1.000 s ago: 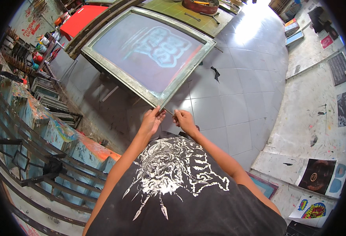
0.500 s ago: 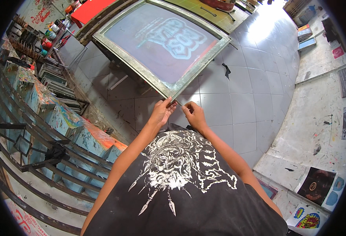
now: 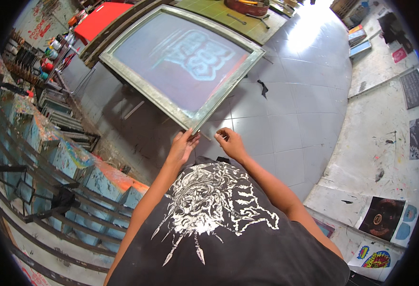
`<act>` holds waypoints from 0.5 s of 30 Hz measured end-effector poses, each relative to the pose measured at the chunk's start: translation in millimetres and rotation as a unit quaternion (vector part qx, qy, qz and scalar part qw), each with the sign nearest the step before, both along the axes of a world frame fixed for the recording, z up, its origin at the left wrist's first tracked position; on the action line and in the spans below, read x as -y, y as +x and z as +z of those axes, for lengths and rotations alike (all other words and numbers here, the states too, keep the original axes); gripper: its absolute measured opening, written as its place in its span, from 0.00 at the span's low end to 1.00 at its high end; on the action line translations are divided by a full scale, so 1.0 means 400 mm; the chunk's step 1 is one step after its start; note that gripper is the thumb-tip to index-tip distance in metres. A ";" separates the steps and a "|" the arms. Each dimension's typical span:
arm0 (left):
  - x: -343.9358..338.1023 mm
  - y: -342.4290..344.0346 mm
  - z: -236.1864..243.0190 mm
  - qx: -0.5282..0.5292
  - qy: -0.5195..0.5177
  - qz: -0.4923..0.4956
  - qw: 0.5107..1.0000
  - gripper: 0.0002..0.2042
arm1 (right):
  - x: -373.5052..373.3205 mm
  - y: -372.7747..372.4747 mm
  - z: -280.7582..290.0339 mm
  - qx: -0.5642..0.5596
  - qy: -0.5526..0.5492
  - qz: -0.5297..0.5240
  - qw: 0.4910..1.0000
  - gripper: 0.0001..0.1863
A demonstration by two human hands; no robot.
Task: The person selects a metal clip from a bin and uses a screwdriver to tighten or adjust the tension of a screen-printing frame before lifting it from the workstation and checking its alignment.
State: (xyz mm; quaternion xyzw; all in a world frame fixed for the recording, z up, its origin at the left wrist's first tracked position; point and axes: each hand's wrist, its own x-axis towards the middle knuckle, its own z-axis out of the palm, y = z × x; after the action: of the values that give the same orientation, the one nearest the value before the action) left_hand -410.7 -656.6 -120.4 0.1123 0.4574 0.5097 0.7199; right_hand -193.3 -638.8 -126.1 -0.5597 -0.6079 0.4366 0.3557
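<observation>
A screen-printing frame (image 3: 102, 56) with a metal border and tinted mesh slants away in front of me, a pale lettering design showing on the mesh. My left hand (image 3: 183, 148) is closed around its nearest corner, thumb on top and fingers beneath. From under that corner a thin rod-like piece (image 3: 206, 137) sticks out to the right, beside my left fingers; its kind is too small to tell. My right hand (image 3: 230, 144) hovers just right of the rod's end, a small gap apart. Its fingers are curled in, with nothing visible in them.
Beyond the frame stands a green-topped table (image 3: 209, 10) with a wrench (image 3: 236, 19) and a round red tray (image 3: 247, 8). Metal rack bars (image 3: 92, 217) curve along the left. Paint-marked pale surfaces (image 3: 350, 152) run down the right. A black scrap (image 3: 262, 88) lies on the tiled floor.
My right hand has come away from the thin rod that it was touching. The frame and both hands sit lower and farther left in the picture, as the view has shifted.
</observation>
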 end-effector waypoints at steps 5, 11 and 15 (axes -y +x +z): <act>0.040 -0.034 -0.007 -0.030 0.005 0.013 0.999 0.10 | -0.242 0.297 -0.093 0.052 0.051 -0.131 0.989 0.16; 0.070 -0.028 0.017 -0.097 -0.012 0.073 0.993 0.13 | -0.557 0.518 0.034 0.116 0.066 -0.232 0.964 0.21; 0.038 0.004 0.025 -0.127 0.008 0.126 0.984 0.14 | -0.697 0.569 0.026 0.217 0.166 -0.151 0.950 0.19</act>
State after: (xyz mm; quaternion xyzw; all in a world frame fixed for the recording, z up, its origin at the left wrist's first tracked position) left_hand -409.2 -671.8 -110.3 0.1234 0.5513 0.5820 0.5849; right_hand 34.5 -360.2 -115.8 -0.6594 -0.6423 0.1390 0.3652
